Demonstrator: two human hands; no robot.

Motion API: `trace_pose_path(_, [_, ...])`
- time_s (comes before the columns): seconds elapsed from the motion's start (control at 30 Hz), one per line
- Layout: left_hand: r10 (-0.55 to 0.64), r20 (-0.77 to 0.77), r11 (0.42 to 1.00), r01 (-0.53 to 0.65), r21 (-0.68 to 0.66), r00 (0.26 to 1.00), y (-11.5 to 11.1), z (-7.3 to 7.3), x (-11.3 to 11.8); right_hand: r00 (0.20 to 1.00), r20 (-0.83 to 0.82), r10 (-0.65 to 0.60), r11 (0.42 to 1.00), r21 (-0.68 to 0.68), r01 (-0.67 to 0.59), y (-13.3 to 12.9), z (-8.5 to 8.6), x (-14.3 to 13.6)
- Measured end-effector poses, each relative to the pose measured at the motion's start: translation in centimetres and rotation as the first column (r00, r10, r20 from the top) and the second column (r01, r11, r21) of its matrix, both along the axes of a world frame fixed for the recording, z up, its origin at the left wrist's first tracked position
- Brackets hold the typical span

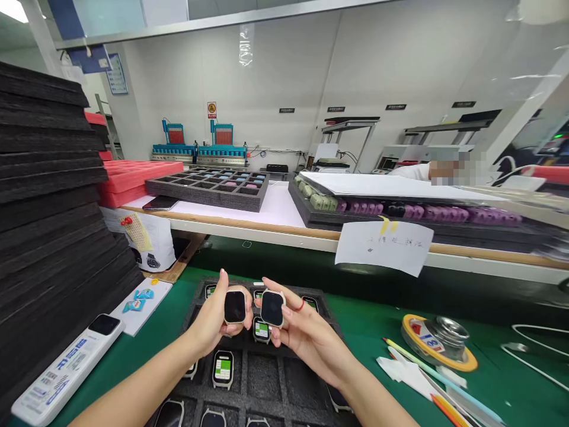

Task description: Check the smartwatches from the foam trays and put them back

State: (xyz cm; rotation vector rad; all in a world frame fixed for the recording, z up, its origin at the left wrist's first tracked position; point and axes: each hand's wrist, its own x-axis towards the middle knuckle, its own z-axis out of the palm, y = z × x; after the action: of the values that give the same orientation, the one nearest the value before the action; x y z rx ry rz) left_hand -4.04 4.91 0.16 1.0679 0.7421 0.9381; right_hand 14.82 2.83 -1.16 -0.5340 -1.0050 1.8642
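Note:
My left hand (217, 317) is closed around a smartwatch (235, 307) with a dark screen and a pale case, its thumb pointing up. Right beside it, my right hand (306, 326) grips a second smartwatch (272, 308), also dark-screened, between thumb and fingers. Both are held above a black foam tray (264, 376) divided into square compartments. Several watches lie in the tray; one smartwatch (223, 369) shows a green and white screen, and another lit watch (262, 329) sits just below my hands. My forearms and hands hide parts of the tray.
Tall black foam stacks (48, 237) rise at left beside a white power bank-like block (66, 370). A tape roll (438, 342) and pens (444, 379) lie at right on the green mat. A shelf (275, 228) carries more trays. Behind it, another person's arm (413, 171) shows.

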Motion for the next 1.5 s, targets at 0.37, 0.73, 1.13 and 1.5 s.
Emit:
trace_pose_path(0.37, [0.014, -0.114, 0.996, -0.004, 0.088, 0.993, -0.16, -0.30, -0.02, 0.997, -0.048, 0.055, 0.998, 0.030, -0.053, -0.06, -0.54, 0.18])
trace_pose_path(0.73, [0.001, -0.118, 0.993, 0.013, 0.117, 0.993, -0.26, -0.61, -0.07, 0.997, -0.021, 0.069, 0.995, 0.080, -0.067, -0.10, -0.72, 0.21])
trace_pose_path(1.13, [0.071, -0.129, 0.984, -0.048, 0.174, 0.989, -0.43, -0.42, -0.12, 0.997, 0.032, 0.075, 0.987, 0.139, -0.078, -0.21, -0.69, 0.20])
trace_pose_path(1.5, [0.011, -0.148, 0.987, 0.013, 0.163, 0.989, -0.56, -0.05, -0.21, 0.997, 0.023, 0.073, 0.988, 0.135, -0.076, -0.14, -0.74, 0.19])
